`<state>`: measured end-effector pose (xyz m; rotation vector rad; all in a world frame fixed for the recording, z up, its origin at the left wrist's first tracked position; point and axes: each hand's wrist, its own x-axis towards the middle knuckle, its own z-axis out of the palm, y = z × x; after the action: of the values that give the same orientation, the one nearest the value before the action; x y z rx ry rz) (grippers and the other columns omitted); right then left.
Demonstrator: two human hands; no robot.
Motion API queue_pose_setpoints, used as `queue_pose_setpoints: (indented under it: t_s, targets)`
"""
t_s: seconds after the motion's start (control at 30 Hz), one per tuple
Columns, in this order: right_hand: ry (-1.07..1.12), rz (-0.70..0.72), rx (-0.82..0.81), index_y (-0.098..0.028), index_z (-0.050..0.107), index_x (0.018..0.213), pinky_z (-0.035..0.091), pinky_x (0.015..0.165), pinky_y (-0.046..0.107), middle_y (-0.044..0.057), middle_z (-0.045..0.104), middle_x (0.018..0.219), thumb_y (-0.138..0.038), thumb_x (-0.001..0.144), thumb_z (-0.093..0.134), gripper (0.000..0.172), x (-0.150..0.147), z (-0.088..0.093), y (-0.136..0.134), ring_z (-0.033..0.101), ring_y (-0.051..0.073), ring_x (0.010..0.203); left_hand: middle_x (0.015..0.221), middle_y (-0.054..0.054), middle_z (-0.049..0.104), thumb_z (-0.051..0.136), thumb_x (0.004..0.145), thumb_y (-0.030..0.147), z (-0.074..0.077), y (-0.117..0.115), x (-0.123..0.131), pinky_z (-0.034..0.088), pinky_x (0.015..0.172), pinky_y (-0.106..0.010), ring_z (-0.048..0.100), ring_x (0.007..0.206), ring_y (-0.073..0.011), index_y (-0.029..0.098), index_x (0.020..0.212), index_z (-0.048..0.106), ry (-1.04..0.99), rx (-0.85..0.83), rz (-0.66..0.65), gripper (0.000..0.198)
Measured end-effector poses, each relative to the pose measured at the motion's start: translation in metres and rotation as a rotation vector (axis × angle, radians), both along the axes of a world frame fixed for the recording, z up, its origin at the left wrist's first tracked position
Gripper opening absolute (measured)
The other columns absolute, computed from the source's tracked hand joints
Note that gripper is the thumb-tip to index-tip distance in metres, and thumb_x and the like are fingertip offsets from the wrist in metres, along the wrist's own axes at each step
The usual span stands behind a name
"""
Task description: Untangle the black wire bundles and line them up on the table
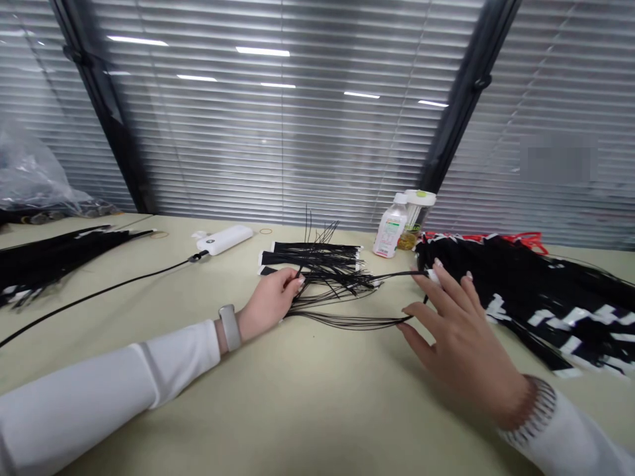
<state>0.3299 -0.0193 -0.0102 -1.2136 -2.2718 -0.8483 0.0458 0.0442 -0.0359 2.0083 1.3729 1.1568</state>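
My left hand (270, 301) rests on the pale table, fingers pinched on the ends of a loose bunch of thin black strands (342, 320). The strands run right to my right hand (456, 330), whose fingers are spread flat and touch their far ends. Behind the strands lie flat black bundles with white labels (317, 254). A large heap of black bundles with white tags (540, 297) lies right of my right hand, touching its fingertips.
A white power bank (225, 239) with a black cable (99, 291) lies at the back left. A small white bottle (390, 231) and a clear jar (417, 218) stand behind the heap. More black bundles (54, 254) and a plastic bag (30, 178) sit far left.
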Motion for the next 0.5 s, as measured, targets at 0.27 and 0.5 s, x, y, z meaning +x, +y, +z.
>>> queue_pose_setpoints:
  t_s: [0.27, 0.5]
  targets:
    - [-0.040, -0.046, -0.110, -0.017, 0.063, 0.072, 0.023, 0.103, 0.062, 0.016, 0.055, 0.119, -0.029, 0.083, 0.050, 0.020, -0.0020, -0.0017, -0.0003, 0.029, 0.038, 0.129, 0.071, -0.001, 0.056, 0.034, 0.088, 0.023, -0.0038, -0.0008, -0.0005, 0.039, 0.063, -0.028, 0.051, 0.066, -0.0149, 0.019, 0.078, 0.045, -0.005, 0.040, 0.015, 0.015]
    - [-0.038, -0.053, -0.147, -0.017, 0.063, 0.075, 0.023, 0.103, 0.061, 0.015, 0.054, 0.119, -0.030, 0.084, 0.052, 0.019, -0.0029, -0.0037, 0.0005, 0.030, 0.038, 0.129, 0.067, 0.000, 0.053, 0.029, 0.091, 0.028, -0.0016, -0.0045, -0.0003, 0.036, 0.059, -0.029, 0.050, 0.063, -0.0166, 0.021, 0.076, 0.041, 0.064, 0.033, 0.008, 0.020]
